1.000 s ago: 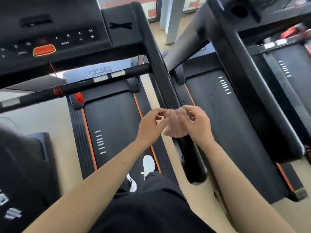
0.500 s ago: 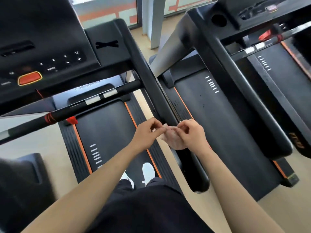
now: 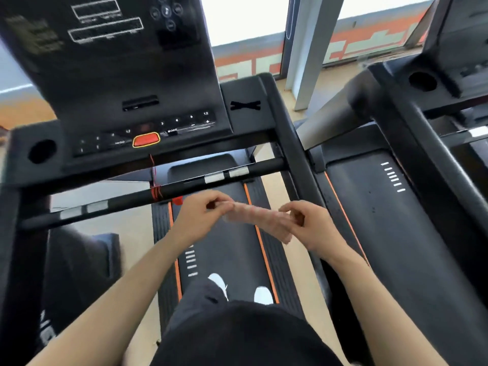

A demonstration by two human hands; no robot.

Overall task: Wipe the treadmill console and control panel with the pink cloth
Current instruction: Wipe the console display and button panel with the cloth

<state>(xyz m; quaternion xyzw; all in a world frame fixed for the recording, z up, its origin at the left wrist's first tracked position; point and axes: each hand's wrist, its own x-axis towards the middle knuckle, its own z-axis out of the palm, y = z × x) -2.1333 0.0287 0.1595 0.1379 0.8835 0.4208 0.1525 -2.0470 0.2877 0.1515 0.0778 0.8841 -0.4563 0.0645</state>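
both hands pinch the thin pink cloth, stretched left to right between the left hand and right hand, below the black button-studded control panel, which lies up and left, nearer the left hand.

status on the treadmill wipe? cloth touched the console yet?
Not yet. Done: the pink cloth is picked up, pinched between the left hand and the right hand. In hand: both hands hold it stretched out over the belt, below the crossbar. Left: all the wiping; the cloth is clear of the control panel and the console screen.
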